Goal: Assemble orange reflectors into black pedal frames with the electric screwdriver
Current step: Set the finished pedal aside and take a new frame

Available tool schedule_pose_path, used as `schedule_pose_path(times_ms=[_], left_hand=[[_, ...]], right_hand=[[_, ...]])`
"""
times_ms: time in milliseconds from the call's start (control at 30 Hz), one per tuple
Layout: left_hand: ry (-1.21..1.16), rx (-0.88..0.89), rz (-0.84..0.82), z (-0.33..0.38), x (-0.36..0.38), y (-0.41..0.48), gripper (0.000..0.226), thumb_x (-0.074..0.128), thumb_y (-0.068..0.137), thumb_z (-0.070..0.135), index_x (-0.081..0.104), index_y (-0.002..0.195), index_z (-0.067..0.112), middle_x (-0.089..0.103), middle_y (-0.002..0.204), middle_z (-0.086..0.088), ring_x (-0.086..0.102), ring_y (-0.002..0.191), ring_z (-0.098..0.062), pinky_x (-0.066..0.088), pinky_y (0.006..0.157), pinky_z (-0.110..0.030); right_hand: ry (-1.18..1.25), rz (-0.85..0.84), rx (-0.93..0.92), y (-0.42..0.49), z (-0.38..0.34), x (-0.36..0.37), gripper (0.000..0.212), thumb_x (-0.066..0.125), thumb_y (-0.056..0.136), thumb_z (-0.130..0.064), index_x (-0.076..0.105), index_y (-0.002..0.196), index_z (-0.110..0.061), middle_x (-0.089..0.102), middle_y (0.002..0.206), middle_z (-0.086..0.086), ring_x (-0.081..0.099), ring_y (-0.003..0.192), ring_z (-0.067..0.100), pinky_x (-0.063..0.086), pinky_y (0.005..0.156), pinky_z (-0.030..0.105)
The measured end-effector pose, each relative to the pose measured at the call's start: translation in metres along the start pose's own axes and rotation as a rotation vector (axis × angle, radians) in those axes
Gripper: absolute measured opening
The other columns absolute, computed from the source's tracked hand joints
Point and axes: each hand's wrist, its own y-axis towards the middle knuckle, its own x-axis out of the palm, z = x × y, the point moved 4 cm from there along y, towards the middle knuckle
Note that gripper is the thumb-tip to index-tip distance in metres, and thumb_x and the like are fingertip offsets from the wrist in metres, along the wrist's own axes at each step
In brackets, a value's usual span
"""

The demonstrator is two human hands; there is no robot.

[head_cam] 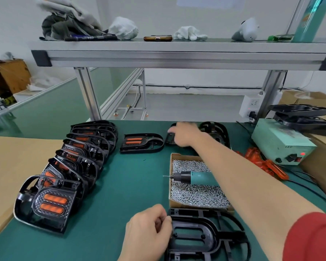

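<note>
Your left hand [145, 230] pinches the black pedal frame [196, 234] just right of it; it looks light and stiff, so hold its rim. Your right hand [183, 135] covers a second frame [169, 139], grip unclear.

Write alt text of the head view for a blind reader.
Right hand touches a far black plastic pedal frame; curled left hand meets the near empty black frame's edge. The teal electric screwdriver lies in a cardboard box of screws.

The right forearm [243, 176] hides the rear of the teal electric screwdriver [186, 177]. The bottom edge cuts off the near black plastic pedal frame [196, 232]. The blurred right hand [183, 134] covers a far black frame [170, 138]; grip indeterminate.
</note>
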Motion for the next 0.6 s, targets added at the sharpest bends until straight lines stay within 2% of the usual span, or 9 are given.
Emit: schedule_pose_path(times_ms=[100, 233, 300, 333, 400, 433, 467, 533, 600], left_hand=[[-0.014, -0.002, -0.012, -0.002, 0.0, 0.001, 0.014, 0.051, 0.074, 0.047, 0.049, 0.077, 0.034, 0.054, 0.058, 0.017, 0.047, 0.055, -0.008, 0.034, 0.053, -0.015], [-0.011, 0.005, -0.015, -0.001, 0.0, 0.001, 0.013, 0.05, 0.075, 0.047, 0.049, 0.077, 0.034, 0.054, 0.059, 0.019, 0.047, 0.055, -0.008, 0.033, 0.052, -0.015], [-0.011, 0.008, -0.011, -0.001, -0.001, 0.001, 0.015, 0.049, 0.076, 0.047, 0.049, 0.078, 0.032, 0.055, 0.059, 0.018, 0.046, 0.055, -0.009, 0.032, 0.052, -0.015], [-0.009, 0.008, -0.007, -0.001, -0.001, 0.0, 0.017, 0.049, 0.076, 0.047, 0.049, 0.079, 0.031, 0.055, 0.06, 0.017, 0.045, 0.055, -0.009, 0.032, 0.052, -0.014], [-0.001, 0.007, 0.002, -0.003, -0.003, 0.0, 0.017, 0.052, 0.077, 0.046, 0.049, 0.078, 0.03, 0.055, 0.061, 0.014, 0.045, 0.056, -0.01, 0.033, 0.052, -0.014], [0.006, 0.008, 0.004, -0.003, -0.003, 0.0, 0.016, 0.054, 0.079, 0.044, 0.049, 0.078, 0.029, 0.056, 0.062, 0.014, 0.045, 0.056, -0.01, 0.034, 0.052, -0.015], [0.012, 0.008, 0.003, -0.003, -0.003, 0.001, 0.015, 0.057, 0.08, 0.041, 0.048, 0.078, 0.029, 0.056, 0.063, 0.013, 0.045, 0.057, -0.011, 0.034, 0.052, -0.015], [0.019, 0.008, -0.001, -0.001, -0.002, 0.001, 0.015, 0.058, 0.082, 0.039, 0.048, 0.078, 0.029, 0.057, 0.064, 0.012, 0.047, 0.06, -0.013, 0.036, 0.053, -0.016], [0.022, 0.007, 0.0, -0.001, -0.002, 0.0, 0.015, 0.06, 0.082, 0.037, 0.049, 0.078, 0.029, 0.058, 0.065, 0.011, 0.048, 0.063, -0.016, 0.039, 0.054, -0.018]], right_hand=[[-0.133, -0.166, 0.025, 0.001, -0.015, 0.021, 0.061, 0.043, 0.094, -0.013, 0.041, 0.152, -0.032, 0.031, 0.156, 0.014, 0.038, 0.14, 0.039, 0.029, 0.114, 0.057], [-0.163, -0.127, 0.023, -0.011, -0.027, 0.024, 0.048, 0.042, 0.096, -0.015, 0.053, 0.142, -0.022, 0.044, 0.143, 0.014, 0.049, 0.126, 0.036, 0.039, 0.101, 0.052], [-0.137, -0.149, -0.007, -0.019, -0.036, 0.022, 0.034, 0.044, 0.094, -0.012, 0.063, 0.122, -0.013, 0.053, 0.129, 0.012, 0.055, 0.109, 0.031, 0.041, 0.085, 0.048], [-0.131, -0.163, -0.004, -0.023, -0.04, 0.021, 0.023, 0.045, 0.092, -0.01, 0.065, 0.104, -0.009, 0.057, 0.119, 0.01, 0.056, 0.094, 0.027, 0.041, 0.079, 0.045], [-0.116, -0.17, 0.009, -0.03, -0.047, 0.019, 0.017, 0.047, 0.089, -0.007, 0.054, 0.075, -0.013, 0.059, 0.097, 0.005, 0.05, 0.074, 0.022, 0.041, 0.074, 0.042], [-0.102, -0.172, 0.015, -0.033, -0.049, 0.018, 0.021, 0.048, 0.089, -0.006, 0.05, 0.07, -0.015, 0.056, 0.089, 0.004, 0.049, 0.071, 0.022, 0.041, 0.074, 0.042], [-0.093, -0.174, 0.024, -0.036, -0.048, 0.018, 0.022, 0.048, 0.089, -0.006, 0.048, 0.069, -0.016, 0.054, 0.085, 0.004, 0.05, 0.071, 0.022, 0.042, 0.075, 0.042], [-0.096, -0.175, 0.02, -0.043, -0.047, 0.016, 0.019, 0.047, 0.088, -0.005, 0.051, 0.071, -0.013, 0.058, 0.092, 0.006, 0.055, 0.079, 0.026, 0.042, 0.076, 0.041], [-0.083, -0.198, 0.002, -0.05, -0.045, 0.016, 0.02, 0.045, 0.088, -0.005, 0.064, 0.093, -0.008, 0.063, 0.113, 0.009, 0.059, 0.095, 0.031, 0.045, 0.081, 0.04]])
